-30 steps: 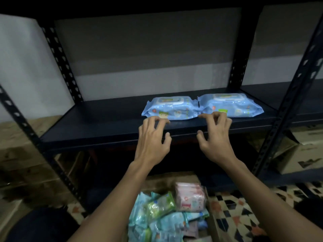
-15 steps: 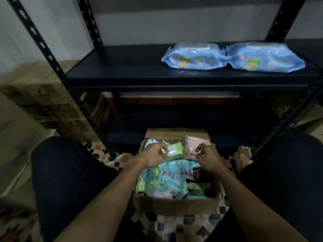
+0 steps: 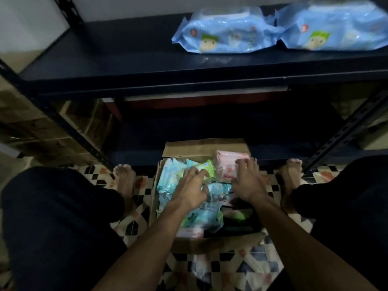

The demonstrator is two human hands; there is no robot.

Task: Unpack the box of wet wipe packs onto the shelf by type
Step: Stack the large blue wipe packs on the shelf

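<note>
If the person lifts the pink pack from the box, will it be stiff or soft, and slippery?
The pink pack looks like a soft film pouch, so it would probably bend somewhat when lifted. Its glossy wrapper may be slightly slippery. It lies on top of the pile in the box, so it should come out freely.

Two wipe packs side by side at shelf's right end; below, on floor, box of packs, between two feet.
</note>
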